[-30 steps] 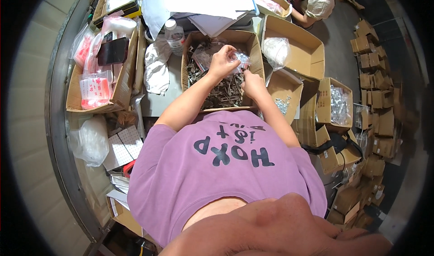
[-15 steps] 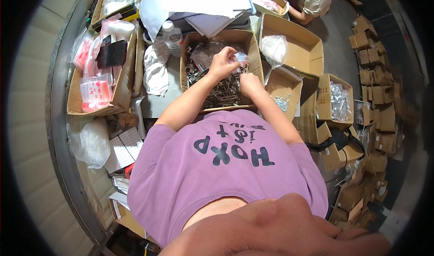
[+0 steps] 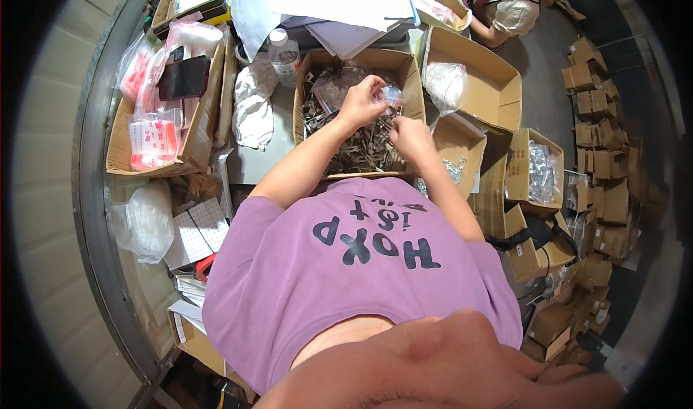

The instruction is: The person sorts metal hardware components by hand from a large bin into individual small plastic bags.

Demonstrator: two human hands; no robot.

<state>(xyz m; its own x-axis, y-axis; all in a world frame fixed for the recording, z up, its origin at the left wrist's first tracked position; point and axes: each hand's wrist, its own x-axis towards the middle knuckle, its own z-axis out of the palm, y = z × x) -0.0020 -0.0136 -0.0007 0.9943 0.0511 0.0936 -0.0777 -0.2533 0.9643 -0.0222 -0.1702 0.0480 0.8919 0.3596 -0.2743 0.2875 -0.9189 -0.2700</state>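
Both hands are over a cardboard box full of small dark metal parts. My left hand is closed on a small clear plastic bag, pinched by its edge between thumb and fingers. Just to the right and nearer my body, my right hand has its fingers curled together above the box's right part. Whatever those fingers hold is too small or hidden to make out. More clear plastic bags lie on the metal parts at the box's far side.
A water bottle and a white cloth stand left of the box. Farther left, a carton holds red-and-clear bags and a phone. Cartons line the right. Another person is at the far right.
The view has shifted slightly. My right hand has drawn a little away from the left hand, toward the right and nearer me. The small bag stays in my left hand.
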